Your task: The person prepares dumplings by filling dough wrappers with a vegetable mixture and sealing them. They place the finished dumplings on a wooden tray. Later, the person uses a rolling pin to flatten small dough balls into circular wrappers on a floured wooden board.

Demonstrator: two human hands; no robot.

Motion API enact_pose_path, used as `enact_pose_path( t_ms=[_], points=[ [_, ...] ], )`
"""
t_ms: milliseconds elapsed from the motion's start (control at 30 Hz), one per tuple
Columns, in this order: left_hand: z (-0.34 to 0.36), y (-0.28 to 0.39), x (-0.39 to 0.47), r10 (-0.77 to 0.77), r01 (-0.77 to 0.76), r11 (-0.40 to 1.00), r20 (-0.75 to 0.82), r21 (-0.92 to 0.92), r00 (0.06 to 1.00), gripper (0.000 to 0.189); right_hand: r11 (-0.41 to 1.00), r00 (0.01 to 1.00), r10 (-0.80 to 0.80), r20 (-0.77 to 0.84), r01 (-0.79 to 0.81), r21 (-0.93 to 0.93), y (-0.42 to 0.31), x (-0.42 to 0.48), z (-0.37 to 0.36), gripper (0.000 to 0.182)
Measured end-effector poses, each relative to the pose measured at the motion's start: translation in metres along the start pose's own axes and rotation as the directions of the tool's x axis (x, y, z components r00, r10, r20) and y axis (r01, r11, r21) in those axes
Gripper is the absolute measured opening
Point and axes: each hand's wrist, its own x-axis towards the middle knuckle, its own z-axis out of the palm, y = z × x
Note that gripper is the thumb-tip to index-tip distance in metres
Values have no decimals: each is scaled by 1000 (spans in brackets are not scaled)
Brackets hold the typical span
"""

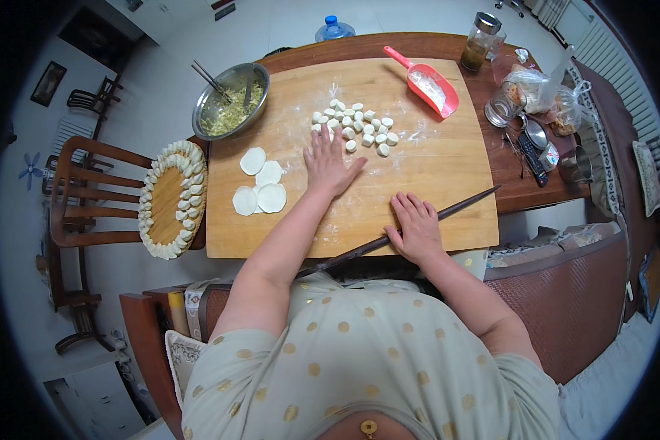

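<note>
My left hand [328, 168] reaches over the floured wooden board [286, 236], palm down, its fingertips at the near left edge of a cluster of small dough pieces [368, 127]. Whether a piece lies under those fingers is hidden. My right hand [418, 226] rests with its palm on a long, dark tapered rolling pin [465, 203] lying slantwise near the board's front edge; the fingers are not wrapped round it. Several flat dough wrappers [271, 197] lie on the left, some overlapping. Behind them, a steel bowl [259, 113] holds chopped filling, chopsticks [212, 81] and another utensil.
A red scoop [443, 100] of flour lies at the board's back right. Left of the board, a round tray [165, 203] ringed with dumplings sits on a wooden chair [102, 238]. Jars, bags, a glass mug [504, 104] and a remote control [532, 159] crowd the table's right side.
</note>
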Motion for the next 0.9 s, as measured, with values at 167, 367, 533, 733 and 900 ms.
enact_pose_path(
  t_ms=[167,367,533,733,900],
  points=[
    [-14,-52,1,2,-24,855,-42,-519,999,47,1000,997,-8,-73,9,17,1,-1,5,59],
    [-42,-50,-44,254,-258,955,-51,-143,966,24,1000,996,6,-86,-5,17,3,-1,11,54],
    [-30,-31,-81,52,192,753,348,-630,936,18,987,991,96,92,-83,-138,-12,-5,-2,61],
    [-40,7,-127,185,77,802,369,-592,911,20,966,958,205,203,-164,-201,-26,42,5,66],
    [-32,7,-116,246,-131,864,181,-487,952,18,985,989,102,106,-86,-147,-14,76,24,63]
  ],
)
